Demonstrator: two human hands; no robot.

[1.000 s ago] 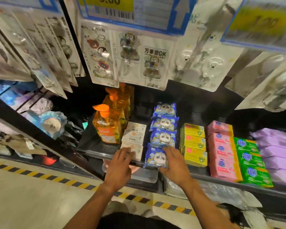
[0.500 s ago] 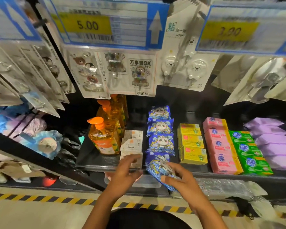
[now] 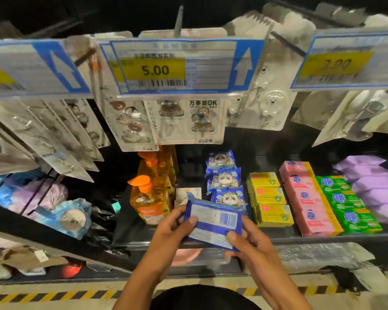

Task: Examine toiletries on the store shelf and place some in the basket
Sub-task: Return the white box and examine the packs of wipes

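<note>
A black store shelf (image 3: 323,239) runs across the view, its back deep in shadow. Blue-framed plastic price tags with yellow labels (image 3: 177,68) hang above it at the front. Below lies a pale smooth floor (image 3: 43,286), crossed by a yellow-and-black striped line (image 3: 54,296).

- The middle price tag (image 3: 155,70) reads "5.00" on yellow.
- The right price tag (image 3: 336,63) ends in ".90"; its first digit is blurred.
- A hook card (image 3: 203,104) reads "万事皆OK".
- The bear hook card (image 3: 277,123) shows "30".
- The green soap packs (image 3: 338,198) read "超能".
</note>
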